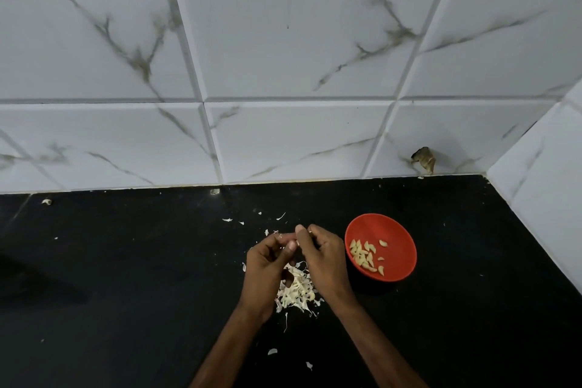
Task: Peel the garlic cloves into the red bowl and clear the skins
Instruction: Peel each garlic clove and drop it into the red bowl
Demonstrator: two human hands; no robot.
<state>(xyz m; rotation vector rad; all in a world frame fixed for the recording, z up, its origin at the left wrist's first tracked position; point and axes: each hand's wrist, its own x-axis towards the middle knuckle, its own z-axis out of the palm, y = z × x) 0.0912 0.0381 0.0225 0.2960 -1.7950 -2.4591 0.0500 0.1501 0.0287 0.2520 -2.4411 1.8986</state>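
Note:
My left hand [269, 264] and my right hand [324, 257] meet above the black counter, fingertips together, pinching a small garlic clove [295, 238] that is mostly hidden between them. Below the hands lies a pile of pale garlic skins [297, 291]. The red bowl [398, 230] stands just right of my right hand and holds several peeled cloves [365, 257] on its left side.
Loose skin flakes [227, 219] are scattered on the black counter [126, 277] beyond and in front of the hands. A white marble-tiled wall [283, 72] runs behind, and a side wall [541, 173] closes the right. A brown scrap [424, 159] sticks to the wall base.

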